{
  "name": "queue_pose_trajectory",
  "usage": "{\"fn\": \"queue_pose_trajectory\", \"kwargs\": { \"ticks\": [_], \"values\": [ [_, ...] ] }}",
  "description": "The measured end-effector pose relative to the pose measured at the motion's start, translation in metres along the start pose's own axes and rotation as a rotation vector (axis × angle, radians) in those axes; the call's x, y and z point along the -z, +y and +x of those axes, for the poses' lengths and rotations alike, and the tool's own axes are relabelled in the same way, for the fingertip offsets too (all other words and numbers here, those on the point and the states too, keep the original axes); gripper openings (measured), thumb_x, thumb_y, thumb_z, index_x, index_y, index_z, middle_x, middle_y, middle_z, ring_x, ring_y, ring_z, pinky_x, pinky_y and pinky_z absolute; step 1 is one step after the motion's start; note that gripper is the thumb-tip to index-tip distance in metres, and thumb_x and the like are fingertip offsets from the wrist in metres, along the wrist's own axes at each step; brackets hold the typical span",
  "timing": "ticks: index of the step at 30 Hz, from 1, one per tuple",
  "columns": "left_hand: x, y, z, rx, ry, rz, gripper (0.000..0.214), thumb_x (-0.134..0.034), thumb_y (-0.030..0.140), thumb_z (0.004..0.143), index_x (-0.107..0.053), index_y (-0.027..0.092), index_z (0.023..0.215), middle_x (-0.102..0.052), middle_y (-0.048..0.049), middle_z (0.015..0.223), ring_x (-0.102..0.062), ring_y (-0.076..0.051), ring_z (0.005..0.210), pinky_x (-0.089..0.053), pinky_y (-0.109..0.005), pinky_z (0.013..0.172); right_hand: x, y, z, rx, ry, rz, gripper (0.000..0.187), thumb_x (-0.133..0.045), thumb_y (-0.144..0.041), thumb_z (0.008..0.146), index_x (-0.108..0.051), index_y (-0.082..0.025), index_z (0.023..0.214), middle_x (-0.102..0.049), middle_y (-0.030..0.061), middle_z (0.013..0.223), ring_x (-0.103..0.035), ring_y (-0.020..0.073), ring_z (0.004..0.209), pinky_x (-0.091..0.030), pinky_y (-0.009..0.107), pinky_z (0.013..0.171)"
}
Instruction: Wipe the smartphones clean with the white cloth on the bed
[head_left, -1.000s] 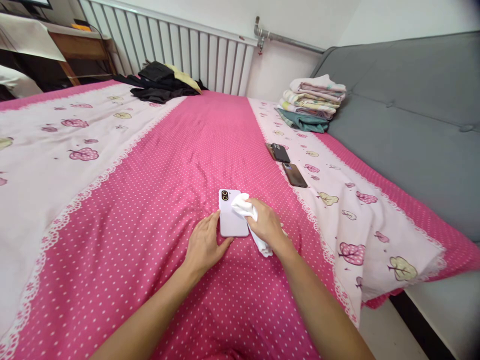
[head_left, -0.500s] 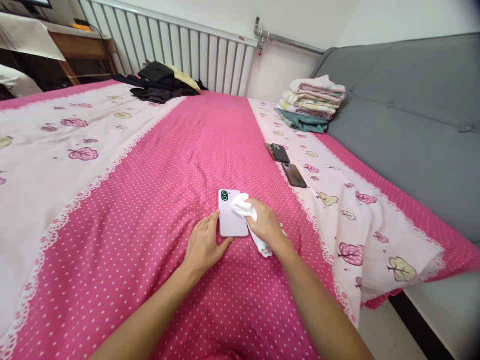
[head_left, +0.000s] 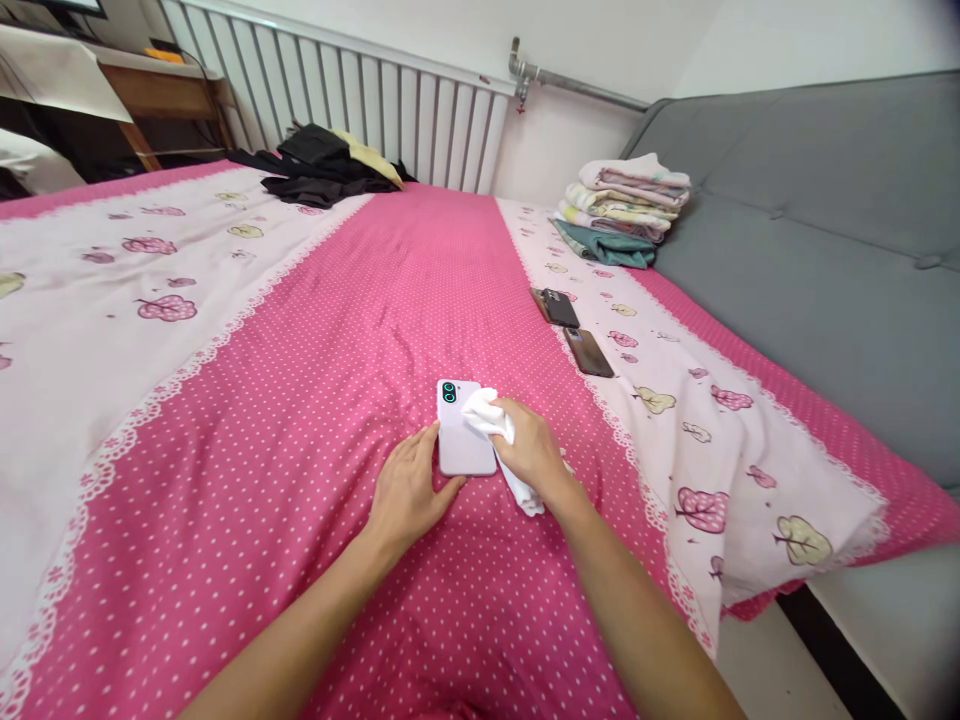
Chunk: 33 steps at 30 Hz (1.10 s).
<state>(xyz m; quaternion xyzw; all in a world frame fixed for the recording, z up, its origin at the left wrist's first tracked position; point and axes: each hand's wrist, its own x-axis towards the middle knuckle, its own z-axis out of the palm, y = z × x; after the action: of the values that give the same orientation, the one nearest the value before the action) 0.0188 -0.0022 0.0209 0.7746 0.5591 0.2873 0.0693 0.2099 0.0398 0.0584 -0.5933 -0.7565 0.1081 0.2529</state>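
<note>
Left hand spread against lilac phone, right hand clamped on white cloth over it, pink bedspread beneath

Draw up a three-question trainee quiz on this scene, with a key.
1. Short answer: what is the right hand holding?
2. True or false: the pale phone lies with its cameras facing up.
3. Fill in the blank: the dark clothes on the bed lie in front of the white ____.

Key: 1: a white cloth. 2: true. 3: radiator.
</note>
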Motion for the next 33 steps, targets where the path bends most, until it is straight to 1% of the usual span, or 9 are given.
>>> {"fn": "queue_pose_trajectory", "kwargs": {
  "ticks": [5,13,18,22,26,33],
  "values": [
    [0.0002,0.0003,-0.0003,0.002,0.001,-0.004,0.062,-0.059,0.039,0.079,-0.04,0.01,0.131,-0.061,-0.018,0.123,-0.058,-0.032,0.113,-0.046,-0.049,0.096,0.0013,-0.0013,-0.0007,-0.011,-0.003,-0.005,0.038,-0.054,-0.014,0.076,-0.06,-0.02,0.114,-0.066,0.0073,0.111,-0.061,0.0228,0.098,-0.046,0.029,0.087],
    [0.0011,0.0014,0.0003,0.001,0.013,-0.009,0.062,-0.059,0.039,0.078,-0.039,0.013,0.131,-0.062,-0.0171,0.122,-0.058,-0.032,0.112,-0.047,-0.049,0.096,0.0025,-0.0024,-0.0004,-0.01,-0.003,0.005,0.037,-0.054,-0.014,0.076,-0.061,-0.018,0.113,-0.066,0.0089,0.11,-0.062,0.0238,0.096,-0.046,0.03,0.085],
    [0.0018,0.0015,0.0003,0.0,0.016,-0.007,0.061,-0.058,0.039,0.079,-0.038,0.015,0.131,-0.063,-0.0162,0.12,-0.059,-0.032,0.111,-0.048,-0.051,0.094,0.0032,-0.0029,-0.0006,-0.02,-0.011,-0.007,0.038,-0.055,-0.015,0.077,-0.06,-0.019,0.114,-0.066,0.0078,0.11,-0.061,0.023,0.096,-0.046,0.029,0.085],
    [0.0025,0.002,0.0004,0.0,0.009,-0.007,0.061,-0.058,0.038,0.079,-0.039,0.014,0.131,-0.062,-0.0167,0.12,-0.059,-0.032,0.112,-0.047,-0.049,0.095,0.0032,-0.0032,-0.001,-0.021,-0.016,-0.008,0.038,-0.055,-0.014,0.077,-0.06,-0.019,0.114,-0.066,0.0084,0.111,-0.061,0.0234,0.097,-0.046,0.03,0.086],
    [0.0035,0.0028,0.0006,0.002,0.002,-0.009,0.06,-0.058,0.038,0.078,-0.039,0.015,0.13,-0.063,-0.0156,0.12,-0.059,-0.031,0.112,-0.048,-0.049,0.095,0.0027,-0.0031,-0.0007,-0.017,-0.013,-0.004,0.037,-0.054,-0.015,0.078,-0.06,-0.018,0.114,-0.066,0.009,0.11,-0.062,0.0237,0.096,-0.046,0.03,0.085],
    [0.0041,0.0026,0.0008,0.005,-0.004,-0.009,0.06,-0.059,0.039,0.079,-0.04,0.013,0.129,-0.063,-0.0167,0.12,-0.059,-0.032,0.112,-0.048,-0.049,0.093,0.003,-0.0033,-0.0002,-0.015,-0.008,-0.007,0.037,-0.054,-0.015,0.078,-0.06,-0.018,0.113,-0.066,0.0089,0.109,-0.062,0.0237,0.096,-0.046,0.03,0.084]
  ]
}}
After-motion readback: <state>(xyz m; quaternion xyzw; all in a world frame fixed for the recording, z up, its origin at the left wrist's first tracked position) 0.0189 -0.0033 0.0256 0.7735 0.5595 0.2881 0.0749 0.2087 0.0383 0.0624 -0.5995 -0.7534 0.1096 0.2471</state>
